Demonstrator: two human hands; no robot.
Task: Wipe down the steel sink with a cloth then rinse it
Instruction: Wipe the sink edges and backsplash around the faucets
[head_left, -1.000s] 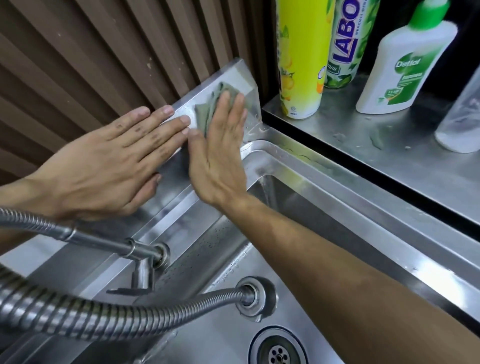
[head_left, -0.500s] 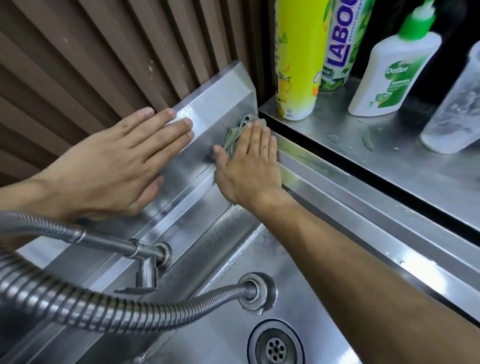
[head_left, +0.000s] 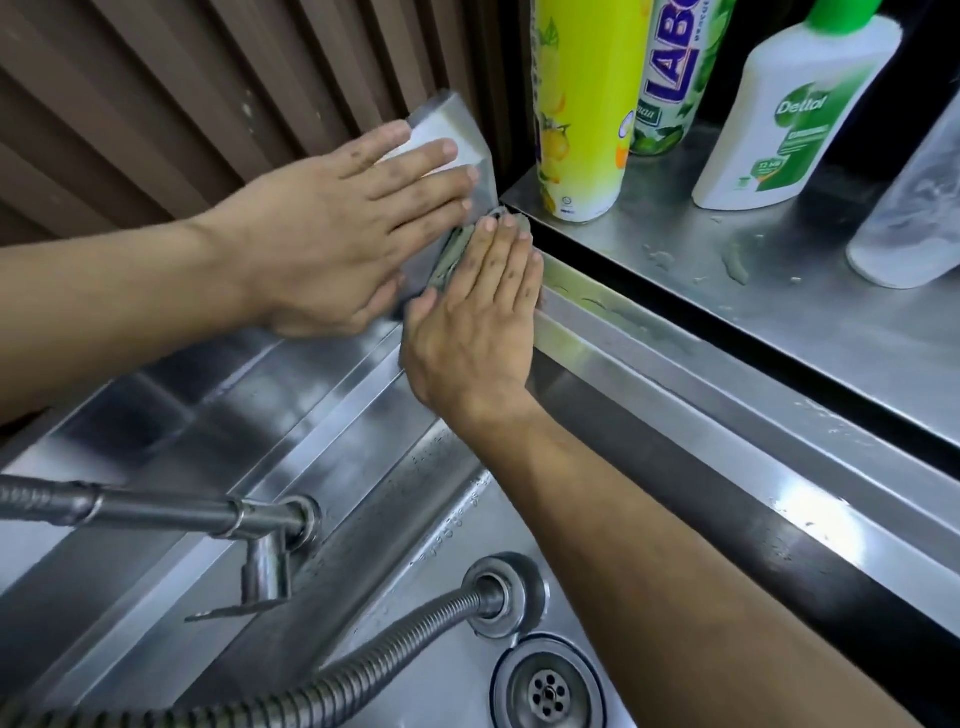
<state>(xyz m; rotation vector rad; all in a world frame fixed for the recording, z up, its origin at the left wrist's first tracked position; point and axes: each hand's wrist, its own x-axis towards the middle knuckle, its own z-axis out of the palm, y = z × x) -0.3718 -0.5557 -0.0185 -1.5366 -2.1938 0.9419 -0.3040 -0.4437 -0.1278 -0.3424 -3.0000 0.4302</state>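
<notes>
The steel sink (head_left: 649, 358) fills the lower half of the head view, its drain (head_left: 548, 693) at the bottom. My right hand (head_left: 475, 317) lies flat on a grey-green cloth (head_left: 448, 254), pressing it into the sink's far right corner where the rim meets the raised backsplash (head_left: 457, 130). Only a strip of the cloth shows beside my fingers. My left hand (head_left: 353, 223) rests flat on the backsplash, fingers spread, just left of and touching the right hand.
A steel tap (head_left: 260, 525) and a flexible metal hose (head_left: 332, 670) cross the lower left. On the wet steel shelf (head_left: 779, 312) to the right stand a yellow bottle (head_left: 582, 104), a Labour bottle (head_left: 670, 73), a white Dettol bottle (head_left: 789, 114) and a clear bottle (head_left: 914, 208).
My right hand slid the cloth down from the backsplash into the corner by the rim. My left hand moved right along the backsplash until it meets the right hand.
</notes>
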